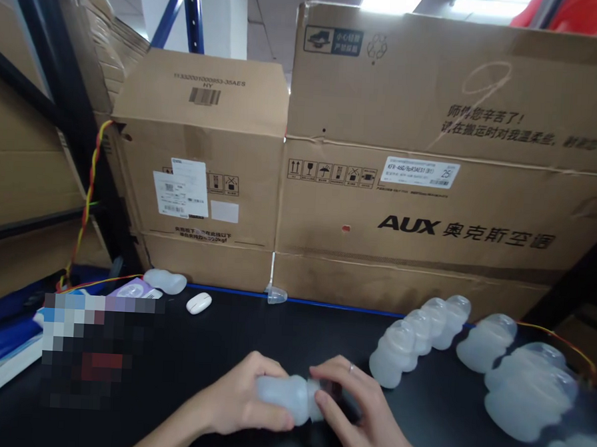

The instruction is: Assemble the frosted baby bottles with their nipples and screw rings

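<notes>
Both hands grip one bottle: left hand wraps its body, right hand pinches its neck. Best held steady, low over the worktop.

The bottle is small, of frosted, milky translucent plastic, with a rounded, waisted body. It lies on its side just above the black counter, close to the near edge and about midway along it, its neck pointing right. The left hand wraps its body while the right hand's fingertips pinch the neck end, so its mouth is hidden.
</notes>
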{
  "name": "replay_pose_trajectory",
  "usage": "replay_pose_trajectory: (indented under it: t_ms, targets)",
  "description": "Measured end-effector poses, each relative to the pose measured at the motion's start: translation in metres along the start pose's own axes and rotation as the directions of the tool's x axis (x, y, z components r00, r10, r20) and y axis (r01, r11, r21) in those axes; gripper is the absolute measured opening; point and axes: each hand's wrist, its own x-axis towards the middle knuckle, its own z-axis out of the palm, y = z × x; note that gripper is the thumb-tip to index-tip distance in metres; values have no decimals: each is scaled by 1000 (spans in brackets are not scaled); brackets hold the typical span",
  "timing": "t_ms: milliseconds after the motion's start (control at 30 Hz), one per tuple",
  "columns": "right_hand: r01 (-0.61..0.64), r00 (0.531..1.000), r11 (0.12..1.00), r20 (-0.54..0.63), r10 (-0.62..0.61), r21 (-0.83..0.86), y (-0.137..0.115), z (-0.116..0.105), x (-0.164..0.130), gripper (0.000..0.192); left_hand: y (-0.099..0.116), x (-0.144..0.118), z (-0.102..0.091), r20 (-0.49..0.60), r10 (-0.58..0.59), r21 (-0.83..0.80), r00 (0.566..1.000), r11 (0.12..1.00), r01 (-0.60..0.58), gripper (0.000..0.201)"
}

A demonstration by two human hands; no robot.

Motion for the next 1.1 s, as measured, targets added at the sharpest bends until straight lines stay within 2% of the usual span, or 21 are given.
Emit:
replay_pose_trajectory:
  t_ms: [67,133,267,367,433,533,600,667,733,800,867,933,967,1033,1100]
  targets:
    - [-13,1000,998,25,15,-66,-1,2,0,30,3,-2,6,-29,103,145,994,985,-98,32]
    - [-15,1000,989,17,18,-144,-1,3,-2,31,2,-3,10,-51,126,181,991,977,-115,38]
    - [9,996,962,-80,-32,-274,9,4,-10,32,-10,-2,13,-87,34,75,996,997,-28,56]
    - [-40,981,959,-195,-17,-282,17,7,-13,33,-18,1,14,-132,-32,40,991,998,38,65]
    - [-70,985,967,-171,28,-244,18,10,-10,25,-19,2,16,-160,-15,82,987,996,28,65]
    - [-118,993,980,-37,114,-159,18,13,-5,34,-15,2,16,-93,173,306,980,942,-138,44]
    - [-186,983,976,-23,184,-112,17,15,-3,38,-15,3,16,-55,354,492,934,823,-283,33]
    - [-244,969,967,-58,241,-71,16,17,-3,41,-19,5,17,-54,540,645,840,661,-383,39]
    - [-265,961,964,-81,263,-14,16,21,-1,44,-25,9,19,-69,679,742,731,524,-417,53]
    - [-276,952,958,-118,283,73,18,26,7,49,-31,13,22,-105,731,786,675,477,-394,60]
    - [-332,915,919,-165,369,213,25,30,22,59,-33,17,22,-170,724,805,669,494,-329,63]
    - [-426,850,836,-166,501,345,36,34,45,76,-32,19,17,-259,679,810,687,540,-229,64]
    - [-469,825,806,-147,545,361,42,36,58,85,-32,20,13,-312,639,797,703,578,-172,60]
    - [-441,845,855,-195,498,272,55,40,83,84,-30,20,0,-431,521,730,737,682,-56,48]
    - [-369,879,916,-262,399,156,65,46,105,60,-31,19,-14,-531,398,637,748,770,43,37]
